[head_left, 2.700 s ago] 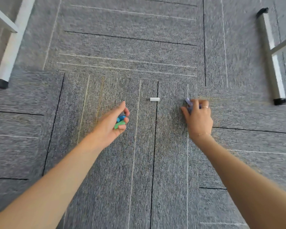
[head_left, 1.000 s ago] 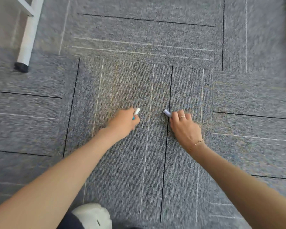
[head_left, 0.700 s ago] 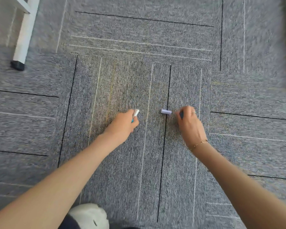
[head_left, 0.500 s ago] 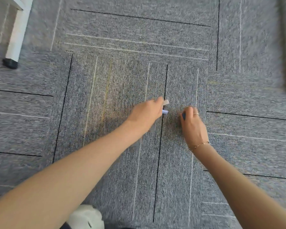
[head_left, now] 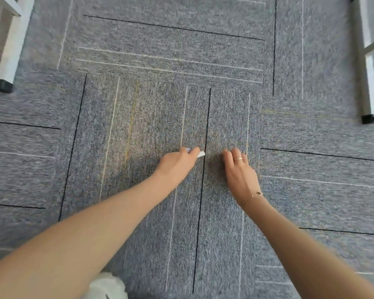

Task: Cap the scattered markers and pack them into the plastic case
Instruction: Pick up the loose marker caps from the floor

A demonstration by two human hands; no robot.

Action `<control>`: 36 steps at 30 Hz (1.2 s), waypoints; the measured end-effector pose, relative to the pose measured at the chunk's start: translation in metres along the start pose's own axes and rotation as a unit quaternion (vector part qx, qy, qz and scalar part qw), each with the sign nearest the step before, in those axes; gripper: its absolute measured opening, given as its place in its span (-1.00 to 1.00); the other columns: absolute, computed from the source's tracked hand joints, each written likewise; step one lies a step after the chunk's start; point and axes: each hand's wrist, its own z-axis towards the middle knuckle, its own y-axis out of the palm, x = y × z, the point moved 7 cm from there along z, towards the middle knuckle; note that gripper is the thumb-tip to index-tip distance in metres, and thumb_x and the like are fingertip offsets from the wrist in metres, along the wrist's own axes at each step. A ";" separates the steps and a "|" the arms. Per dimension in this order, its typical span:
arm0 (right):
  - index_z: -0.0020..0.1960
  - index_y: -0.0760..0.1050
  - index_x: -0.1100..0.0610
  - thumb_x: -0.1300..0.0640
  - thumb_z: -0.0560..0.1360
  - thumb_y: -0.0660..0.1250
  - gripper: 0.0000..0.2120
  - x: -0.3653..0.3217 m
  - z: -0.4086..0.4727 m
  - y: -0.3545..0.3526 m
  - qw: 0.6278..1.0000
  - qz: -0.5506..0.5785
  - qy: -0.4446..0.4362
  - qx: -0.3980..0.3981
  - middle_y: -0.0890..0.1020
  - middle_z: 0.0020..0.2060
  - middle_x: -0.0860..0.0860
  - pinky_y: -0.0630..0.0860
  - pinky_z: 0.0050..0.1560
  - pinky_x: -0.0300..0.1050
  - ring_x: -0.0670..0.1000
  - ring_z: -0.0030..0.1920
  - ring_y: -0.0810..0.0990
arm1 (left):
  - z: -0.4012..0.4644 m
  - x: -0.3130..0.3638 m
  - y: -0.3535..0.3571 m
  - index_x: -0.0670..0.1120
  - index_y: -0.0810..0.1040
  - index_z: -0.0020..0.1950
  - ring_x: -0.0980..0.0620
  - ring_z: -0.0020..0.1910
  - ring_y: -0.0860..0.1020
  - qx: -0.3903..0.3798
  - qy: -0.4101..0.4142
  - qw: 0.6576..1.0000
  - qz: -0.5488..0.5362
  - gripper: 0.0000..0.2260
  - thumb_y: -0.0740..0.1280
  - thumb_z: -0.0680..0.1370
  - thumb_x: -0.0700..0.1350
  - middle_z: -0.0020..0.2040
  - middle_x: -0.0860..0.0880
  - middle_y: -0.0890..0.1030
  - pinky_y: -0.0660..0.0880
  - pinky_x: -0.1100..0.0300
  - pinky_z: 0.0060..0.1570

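Left hand [head_left: 175,167]: fingers curled round a white cap [head_left: 201,154] and a purple piece [head_left: 188,149].
Right hand [head_left: 239,169]: fingers bent onto the carpet [head_left: 138,126]; any hold, cannot tell.

Both hands reach down to the grey carpet [head_left: 138,126]. The left hand [head_left: 177,164] grips a white cap [head_left: 201,154]; the right hand [head_left: 239,169] presses beside it.

Open carpet [head_left: 160,50] stretches ahead of both hands; a white frame leg [head_left: 8,55] stands far left, another leg [head_left: 368,83] far right.
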 end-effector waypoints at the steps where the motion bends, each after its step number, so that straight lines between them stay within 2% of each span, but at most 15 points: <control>1: 0.19 0.45 0.30 0.52 0.32 0.36 -0.54 0.000 0.000 0.000 1.000 0.008 0.004 0.003 0.53 0.05 0.25 0.59 -0.46 -0.02 0.22 -0.08 0.56 | 0.001 -0.001 -0.001 -0.14 0.29 0.23 0.08 -0.48 0.38 0.010 -0.003 1.000 -0.013 -0.82 0.17 0.63 -0.23 -0.20 -0.05 0.43 0.39 0.21 -0.56; 4: 0.14 0.45 0.27 0.49 0.31 0.39 -0.58 0.000 -0.005 0.001 1.000 0.007 0.012 0.028 0.54 0.00 0.23 0.57 -0.49 -0.06 0.21 -0.12 0.56 | -0.001 -0.002 -0.004 -0.16 0.35 0.20 0.06 -0.48 0.42 0.039 -0.011 0.997 -0.067 -0.85 0.10 0.66 -0.18 -0.24 -0.03 0.45 0.53 0.15 -0.46; 7: 0.07 0.47 0.27 0.31 0.44 0.36 -0.78 -0.001 -0.009 0.001 0.997 0.007 0.034 0.071 0.57 -0.07 0.20 0.56 -0.51 -0.08 0.18 -0.19 0.57 | -0.005 -0.005 -0.013 -0.17 0.39 0.19 0.12 -0.50 0.35 0.061 0.007 0.987 -0.147 -0.83 0.09 0.66 -0.15 -0.27 -0.01 0.44 0.43 0.26 -0.50; 10: 0.10 0.43 0.27 0.39 0.37 0.41 -0.67 -0.005 -0.010 0.003 0.996 0.004 0.029 0.079 0.57 -0.08 0.20 0.55 -0.50 -0.10 0.18 -0.21 0.57 | -0.005 -0.009 -0.018 -0.17 0.42 0.13 0.17 -0.51 0.31 0.050 0.020 0.980 -0.194 -0.85 0.13 0.65 -0.13 -0.31 0.04 0.41 0.25 0.34 -0.55; 15: 0.13 0.43 0.25 0.51 0.23 0.43 -0.48 -0.002 -0.008 0.005 0.999 0.013 0.003 0.034 0.53 -0.06 0.21 0.51 -0.58 -0.11 0.16 -0.22 0.55 | -0.008 -0.016 -0.016 -0.14 0.44 0.05 0.19 -0.51 0.30 0.033 -0.022 0.956 -0.291 -0.88 0.17 0.63 -0.12 -0.27 0.05 0.45 0.29 0.36 -0.57; 19: 0.11 0.39 0.20 0.53 0.17 0.48 -0.40 0.001 -0.007 0.004 0.998 0.039 -0.016 0.052 0.54 -0.08 0.23 0.40 -0.65 -0.25 0.07 -0.40 0.51 | -0.021 -0.035 -0.012 -0.09 0.42 -0.04 0.18 -0.52 0.26 0.062 -0.061 0.922 -0.378 -0.93 0.19 0.62 -0.12 -0.31 0.07 0.43 0.27 0.37 -0.58; 22: 0.11 0.39 0.19 0.46 0.36 0.36 -0.61 0.009 -0.008 -0.013 0.983 0.116 0.027 0.136 0.51 -0.06 0.25 0.43 -0.64 -0.16 0.01 -0.45 0.40 | -0.033 -0.052 -0.009 -0.06 0.41 -0.09 0.14 -0.51 0.30 0.068 -0.079 0.900 -0.423 -0.91 0.20 0.61 -0.11 -0.32 0.05 0.44 0.31 0.37 -0.58; 25: 0.15 0.41 0.28 0.31 0.59 0.12 -0.82 0.031 -0.008 -0.041 0.928 0.234 0.157 0.244 0.44 0.04 0.27 0.39 -0.37 -0.10 -0.02 -0.28 0.36 | -0.041 -0.068 -0.009 -0.11 0.44 -0.06 0.13 -0.52 0.31 0.062 -0.100 0.882 -0.457 -0.90 0.19 0.61 -0.12 -0.33 0.04 0.43 0.30 0.39 -0.60; 28: 0.15 0.39 0.25 0.26 0.62 0.06 -0.82 0.037 -0.003 -0.040 0.875 0.361 0.233 0.225 0.46 -0.02 0.20 0.34 -0.29 -0.20 -0.03 -0.25 0.39 | -0.043 -0.077 -0.008 -0.12 0.44 -0.05 0.15 -0.52 0.31 0.059 -0.129 0.855 -0.498 -0.89 0.18 0.62 -0.12 -0.34 0.03 0.42 0.29 0.40 -0.61; 30: 0.13 0.39 0.15 0.24 0.62 0.08 -0.85 0.027 0.003 -0.021 0.748 0.571 0.309 0.137 0.47 -0.19 0.09 0.41 -0.48 -0.22 0.00 -0.45 0.42 | -0.043 -0.081 -0.007 -0.05 0.43 -0.11 0.16 -0.54 0.33 0.061 -0.156 0.828 -0.535 -0.88 0.18 0.62 -0.11 -0.35 0.01 0.43 0.29 0.41 -0.60; 32: 0.11 0.41 0.14 0.24 0.61 0.13 -0.86 -0.001 0.007 -0.005 0.555 0.753 0.353 0.038 0.43 -0.31 0.00 0.34 -0.56 -0.35 -0.12 -0.50 0.35 | -0.043 -0.084 -0.008 -0.01 0.41 -0.14 0.17 -0.57 0.34 0.068 -0.176 0.803 -0.565 -0.86 0.18 0.62 -0.10 -0.37 -0.01 0.44 0.30 0.41 -0.59; 33: 0.11 0.42 0.14 0.23 0.60 0.14 -0.87 -0.015 0.009 -0.002 0.488 0.798 0.353 0.011 0.42 -0.34 -0.02 0.31 -0.58 -0.38 -0.15 -0.50 0.33 | -0.043 -0.084 -0.009 -0.01 0.42 -0.13 0.18 -0.58 0.35 0.070 -0.177 0.801 -0.567 -0.87 0.18 0.62 -0.09 -0.37 -0.02 0.45 0.30 0.41 -0.59; 34: 0.07 0.42 0.14 0.24 0.60 0.14 -0.89 -0.026 0.011 -0.002 0.468 0.812 0.349 0.006 0.42 -0.34 -0.02 0.30 -0.58 -0.39 -0.16 -0.50 0.31 | -0.044 -0.084 -0.011 -0.02 0.44 -0.10 0.19 -0.58 0.36 0.070 -0.172 0.809 -0.558 -0.89 0.19 0.62 -0.09 -0.37 -0.02 0.46 0.30 0.41 -0.59; 35: 0.02 0.42 0.12 0.25 0.60 0.14 -0.89 -0.030 0.012 -0.004 0.501 0.794 0.344 0.027 0.43 -0.31 -0.02 0.31 -0.57 -0.37 -0.16 -0.49 0.32 | -0.045 -0.082 -0.013 -0.05 0.45 -0.07 0.19 -0.58 0.36 0.070 -0.163 0.822 -0.542 -0.90 0.19 0.61 -0.09 -0.36 -0.02 0.46 0.31 0.42 -0.58; 36: -0.02 0.42 0.08 0.26 0.61 0.13 -0.86 -0.032 0.013 -0.008 0.582 0.739 0.334 0.065 0.45 -0.27 -0.01 0.35 -0.53 -0.32 -0.14 -0.46 0.34 | -0.046 -0.081 -0.015 -0.08 0.46 -0.04 0.19 -0.56 0.37 0.073 -0.155 0.833 -0.526 -0.90 0.19 0.61 -0.10 -0.35 -0.02 0.47 0.32 0.42 -0.58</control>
